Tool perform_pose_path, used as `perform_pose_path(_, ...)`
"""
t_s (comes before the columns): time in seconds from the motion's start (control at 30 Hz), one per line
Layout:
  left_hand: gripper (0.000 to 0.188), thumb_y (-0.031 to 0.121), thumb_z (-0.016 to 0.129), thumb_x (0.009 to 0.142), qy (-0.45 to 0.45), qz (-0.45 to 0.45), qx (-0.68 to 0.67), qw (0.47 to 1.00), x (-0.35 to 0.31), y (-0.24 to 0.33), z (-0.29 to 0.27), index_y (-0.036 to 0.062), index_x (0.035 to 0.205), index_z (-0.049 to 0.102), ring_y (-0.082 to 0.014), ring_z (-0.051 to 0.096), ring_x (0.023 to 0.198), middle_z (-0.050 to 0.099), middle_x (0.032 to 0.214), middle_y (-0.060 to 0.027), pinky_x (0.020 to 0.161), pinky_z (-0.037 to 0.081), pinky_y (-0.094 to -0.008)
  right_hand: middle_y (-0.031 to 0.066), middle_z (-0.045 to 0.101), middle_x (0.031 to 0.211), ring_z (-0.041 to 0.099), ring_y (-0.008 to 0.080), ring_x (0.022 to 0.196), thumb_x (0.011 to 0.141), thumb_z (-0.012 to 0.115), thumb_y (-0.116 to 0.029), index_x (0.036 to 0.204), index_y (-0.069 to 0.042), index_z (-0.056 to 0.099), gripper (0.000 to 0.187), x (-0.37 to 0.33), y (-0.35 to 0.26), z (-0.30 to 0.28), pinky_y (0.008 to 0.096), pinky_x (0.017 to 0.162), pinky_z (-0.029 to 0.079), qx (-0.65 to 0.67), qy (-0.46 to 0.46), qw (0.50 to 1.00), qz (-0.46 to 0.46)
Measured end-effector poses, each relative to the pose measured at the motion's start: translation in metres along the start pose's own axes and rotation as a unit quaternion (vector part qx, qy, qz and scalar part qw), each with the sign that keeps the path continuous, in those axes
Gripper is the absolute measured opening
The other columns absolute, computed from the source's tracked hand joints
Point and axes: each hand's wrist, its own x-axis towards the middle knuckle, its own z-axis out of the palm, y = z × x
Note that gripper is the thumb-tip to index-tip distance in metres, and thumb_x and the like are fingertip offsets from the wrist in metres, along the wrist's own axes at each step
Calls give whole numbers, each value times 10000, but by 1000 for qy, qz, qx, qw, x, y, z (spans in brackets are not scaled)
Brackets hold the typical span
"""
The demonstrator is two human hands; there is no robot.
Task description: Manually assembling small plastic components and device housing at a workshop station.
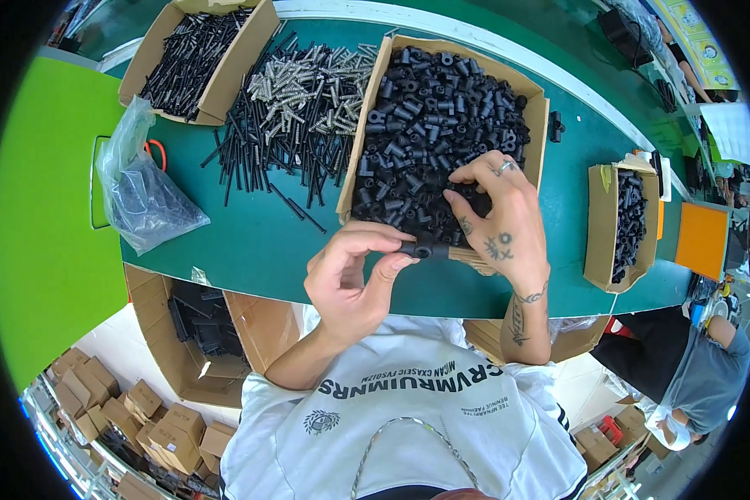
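My left hand (352, 279) pinches a small black cylindrical part (425, 248) between thumb and fingertips, just at the near edge of a big cardboard box (378, 92). That box is heaped with black plastic sleeves (429, 108). My right hand (502, 218) lies in the box with its fingers curled down into the heap. Whether it grips any sleeves is hidden by the fingers. The two hands nearly touch at the held part.
On the green table (258, 242) lie a spread of black screws and metal springs (296, 100), a box of black screws (193, 54), a clear plastic bag (142, 196) and a small box of black parts (623, 225). Another person (692, 367) sits lower right.
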Motion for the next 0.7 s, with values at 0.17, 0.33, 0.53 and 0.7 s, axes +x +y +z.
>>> perform_pose_path(0.17, 176, -68, 670, 881, 14, -136, -115, 984, 4, 14, -1, -74, 1030, 576, -233, 687, 930, 662, 1026, -195, 821, 605, -374, 102, 667, 833, 641, 229, 709, 744, 732, 37, 892, 2, 680, 161, -6, 4, -1, 320, 621, 520, 64, 66, 996, 9)
perform_pose_path(0.33, 165, -8, 667, 910, 34, -225, -177, 958, 5, 19, -2, -65, 1042, 585, -259, 713, 886, 677, 989, -184, 797, 604, -367, 140, 711, 846, 690, 239, 713, 698, 748, 106, 864, 48, 689, 186, -20, 0, 4, 303, 625, 547, 138, 271, 933, -191)
perform_pose_path(0.53, 142, 31, 660, 929, 21, -288, -223, 931, 3, 24, 5, -32, 1042, 601, -287, 728, 872, 694, 953, -161, 748, 593, -322, 189, 683, 891, 657, 265, 701, 765, 752, 72, 901, 39, 626, 188, -37, -12, 16, 327, 606, 530, 151, 299, 905, -262)
perform_pose_path(0.7, 138, 41, 657, 933, 14, -308, -262, 914, 2, 24, 9, -20, 1047, 607, -286, 730, 873, 698, 962, -154, 740, 589, -318, 168, 698, 946, 692, 270, 748, 732, 775, 88, 927, 35, 677, 225, -39, -8, 17, 319, 642, 572, 165, 310, 899, -263)
